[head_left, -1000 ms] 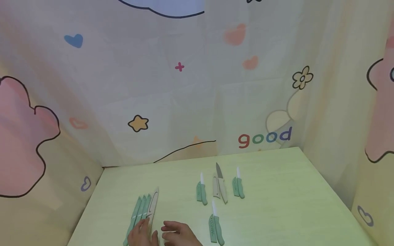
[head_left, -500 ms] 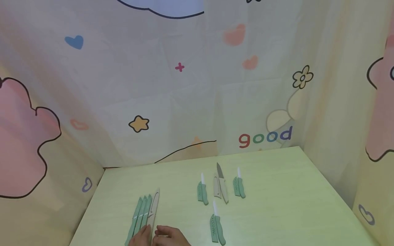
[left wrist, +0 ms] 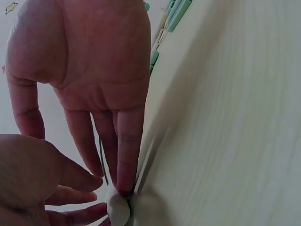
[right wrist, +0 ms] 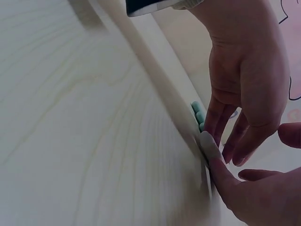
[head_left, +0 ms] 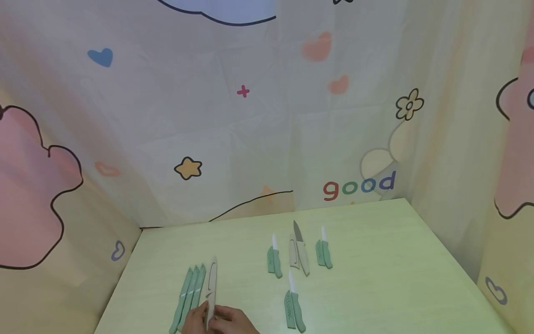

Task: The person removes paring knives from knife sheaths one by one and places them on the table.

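A sheathed off-white knife (head_left: 212,281) lies with its tip pointing away from the person, just right of a row of several slim green knives (head_left: 193,285). My left hand (head_left: 195,321) touches the left side of the white knife's handle with its fingertips. From the right, my right hand (head_left: 234,320) meets the same handle, so the handle sits between both hands. In the left wrist view the right hand's fingers (left wrist: 127,160) stretch straight down to the white handle end (left wrist: 118,209). The right wrist view shows the handle (right wrist: 210,145) between the fingertips of both hands.
Right of the hands lie several green-handled knives with white blades beside their sheaths, the nearest knife (head_left: 296,311) in front. Among them is an unsheathed off-white knife (head_left: 301,250) with a grey blade. A patterned curtain (head_left: 258,139) encloses the pale table (head_left: 375,287).
The white knife's handle end has swung right, opening a gap to the green knives. Both hands have drawn closer together around the handle, the right one moving left.
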The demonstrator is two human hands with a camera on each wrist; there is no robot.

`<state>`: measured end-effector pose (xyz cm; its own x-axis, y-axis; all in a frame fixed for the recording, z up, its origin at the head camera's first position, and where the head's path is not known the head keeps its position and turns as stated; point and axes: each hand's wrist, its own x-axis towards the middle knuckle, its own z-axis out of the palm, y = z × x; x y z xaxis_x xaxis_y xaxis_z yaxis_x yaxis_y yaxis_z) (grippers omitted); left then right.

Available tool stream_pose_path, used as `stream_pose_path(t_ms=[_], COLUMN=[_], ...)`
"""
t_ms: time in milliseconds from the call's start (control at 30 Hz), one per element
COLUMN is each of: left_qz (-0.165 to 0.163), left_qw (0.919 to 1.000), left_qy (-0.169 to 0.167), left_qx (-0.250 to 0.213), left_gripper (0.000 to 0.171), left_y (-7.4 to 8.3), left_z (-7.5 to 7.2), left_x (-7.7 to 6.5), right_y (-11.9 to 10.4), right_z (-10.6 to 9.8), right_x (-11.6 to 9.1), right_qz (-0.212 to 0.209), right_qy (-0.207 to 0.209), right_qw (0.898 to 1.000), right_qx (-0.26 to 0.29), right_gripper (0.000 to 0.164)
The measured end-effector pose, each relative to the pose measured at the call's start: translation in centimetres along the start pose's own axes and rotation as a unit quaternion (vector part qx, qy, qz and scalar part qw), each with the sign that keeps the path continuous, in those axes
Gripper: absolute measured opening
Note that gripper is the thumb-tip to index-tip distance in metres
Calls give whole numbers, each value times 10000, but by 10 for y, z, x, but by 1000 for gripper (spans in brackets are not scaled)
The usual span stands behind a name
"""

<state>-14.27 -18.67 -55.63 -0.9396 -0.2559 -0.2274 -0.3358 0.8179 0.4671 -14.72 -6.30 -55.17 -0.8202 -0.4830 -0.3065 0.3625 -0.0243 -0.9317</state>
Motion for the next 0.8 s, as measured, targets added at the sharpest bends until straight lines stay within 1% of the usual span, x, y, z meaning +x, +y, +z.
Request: stream_pose_path(t_ms=[133, 167, 267, 333, 467, 667, 800], left_qz=[25, -45, -90, -246, -578, -610, -623], left_qw=[9995, 9993, 9983, 9977, 9965, 9938, 9927], left_qy=[149, 147, 286, 327, 276, 234, 170], left_qx=[-261, -329, -502, -540, -544, -896, -1021], left_gripper=[51, 50, 47, 47, 50, 54, 57], left_y=[0, 0, -1, -1, 3, 6, 6], left_z=[1, 1, 1, 1, 0, -2, -3], left_x=[3, 4, 7, 8, 7, 7, 7], right_y=[0, 0, 0, 0, 1, -1, -2], right_z=[-2, -2, -5, -7, -9, -12, -14], right_x=[0, 1, 2, 4, 5, 3, 2], right_qz=[11, 40, 192, 263, 302, 198, 133], right_qy=[33, 66, 262, 354, 438, 600, 636], right_qw=[9999, 9999, 9995, 9990, 9986, 9980, 9979], right_qx=[110, 102, -37, -89, -42, 52, 61], right_gripper=[45, 45, 47, 48, 48, 47, 47])
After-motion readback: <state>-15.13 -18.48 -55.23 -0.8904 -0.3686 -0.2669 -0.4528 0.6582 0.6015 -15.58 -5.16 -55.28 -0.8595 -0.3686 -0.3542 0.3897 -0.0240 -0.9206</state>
